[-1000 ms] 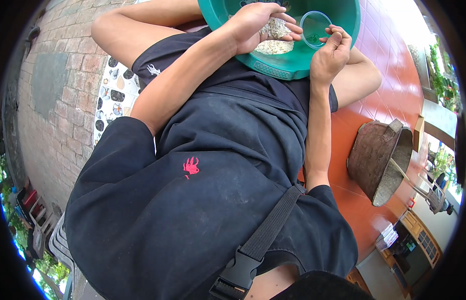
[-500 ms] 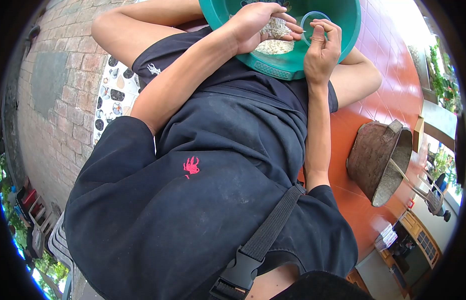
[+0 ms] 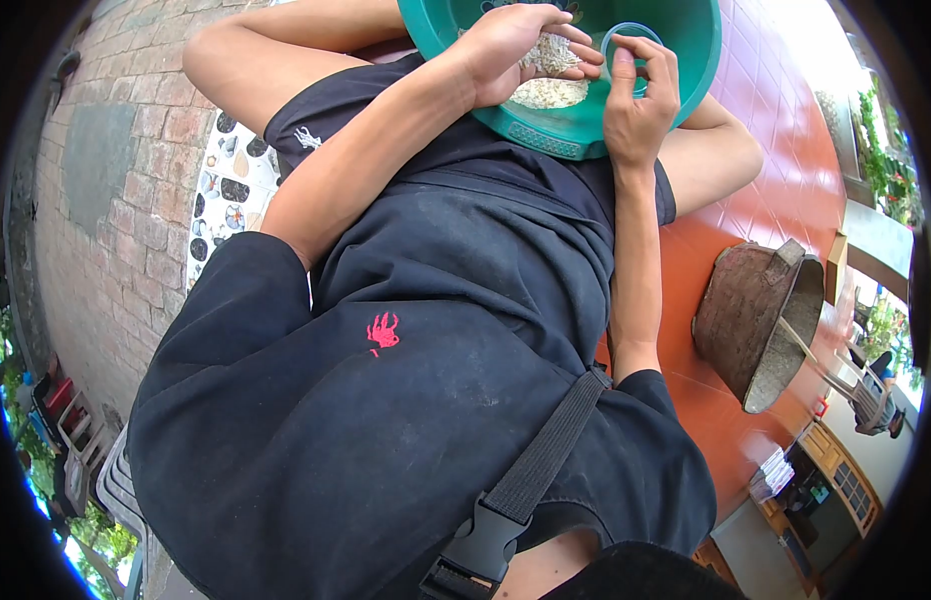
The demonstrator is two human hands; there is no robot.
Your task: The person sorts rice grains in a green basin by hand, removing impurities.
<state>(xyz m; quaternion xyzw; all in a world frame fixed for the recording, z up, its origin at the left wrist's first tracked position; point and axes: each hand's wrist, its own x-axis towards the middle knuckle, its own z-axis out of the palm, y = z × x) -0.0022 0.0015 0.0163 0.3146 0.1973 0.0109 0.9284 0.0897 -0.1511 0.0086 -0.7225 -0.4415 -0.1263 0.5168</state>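
A green plastic basin (image 3: 691, 60) rests on the person's lap, with a pile of pale rice-like grains (image 3: 549, 94) inside it. My left hand (image 3: 506, 55) is cupped palm up over the basin and holds a heap of the same grains (image 3: 552, 57). To its right, my right hand (image 3: 641, 100) is raised, thumb and index finger close together in a pinch. Whatever sits between those fingertips, if anything, is too small to name. Behind the right fingers is a round, blue-rimmed container (image 3: 636, 27), partly hidden.
On the red tiled floor (image 3: 676, 330) to the right stands a large brown tub (image 3: 751, 310) with a stick leaning out of it. Brick paving (image 3: 136, 180) lies to the left. A person (image 3: 879, 385) is far off at the right edge.
The right index finger has straightened up and left towards the blue-rimmed container, and the pale speck seen at the fingertips no longer shows. My left hand stays almost still.
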